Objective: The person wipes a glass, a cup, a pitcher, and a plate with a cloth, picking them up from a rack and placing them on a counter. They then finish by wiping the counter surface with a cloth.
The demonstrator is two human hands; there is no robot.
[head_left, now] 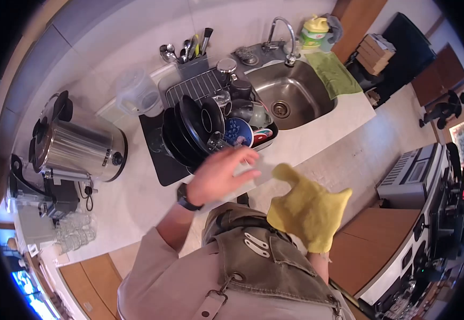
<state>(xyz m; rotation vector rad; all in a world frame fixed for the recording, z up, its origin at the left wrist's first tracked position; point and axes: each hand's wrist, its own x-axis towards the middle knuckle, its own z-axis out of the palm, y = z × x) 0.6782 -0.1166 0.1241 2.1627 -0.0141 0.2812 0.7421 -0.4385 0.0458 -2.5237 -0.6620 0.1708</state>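
My left hand (224, 173), with a black watch on its wrist, hovers in front of the dish rack, slightly blurred. Its thumb stands apart from the fingers and nothing shows in it. A yellow cloth (309, 210) covers my right hand, hiding the fingers, and hangs near the counter's front edge. Beside my left hand, black plates (181, 136) stand on edge in the dish rack (192, 88). A blue patterned bowl (237, 132), a black bowl (212, 117) and several glasses are crowded next to them.
Right of the rack lies a steel sink (296, 90) with a faucet (282, 26). A green cloth (332, 72) lies beside it. A large metal pot (85, 149) and upturned glasses (76, 232) stand left. A utensil holder (193, 66) is behind; a stove (445, 213) is at right.
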